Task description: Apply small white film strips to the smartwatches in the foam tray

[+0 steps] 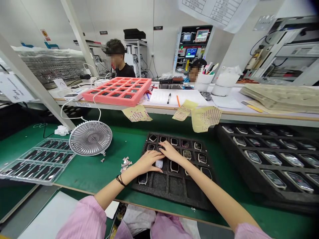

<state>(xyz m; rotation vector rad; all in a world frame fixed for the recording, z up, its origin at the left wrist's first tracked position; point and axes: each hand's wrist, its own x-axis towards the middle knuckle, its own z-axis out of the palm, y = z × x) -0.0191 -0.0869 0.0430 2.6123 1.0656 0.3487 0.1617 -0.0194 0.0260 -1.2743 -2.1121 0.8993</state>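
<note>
A black foam tray (161,194) with watch-like devices in its pockets lies in front of me; several pockets of its nearest row hold nothing. My left hand (149,161) rests over the tray's left middle part, fingers spread, by a device with a pale, shiny face (159,163). From the right, my right hand (169,151) reaches in with fingertips at the upper part of the tray, close to the left fingertips. Its fingers partly cover a device, and whether they grip it is hidden.
A round grey fan (91,138) stands left, beside a clear tray of black parts (37,161). Small white pieces (126,164) lie near my left wrist. Another black tray of devices (254,179) is at right. A red tray (117,91) sits on the shelf; two people are beyond it.
</note>
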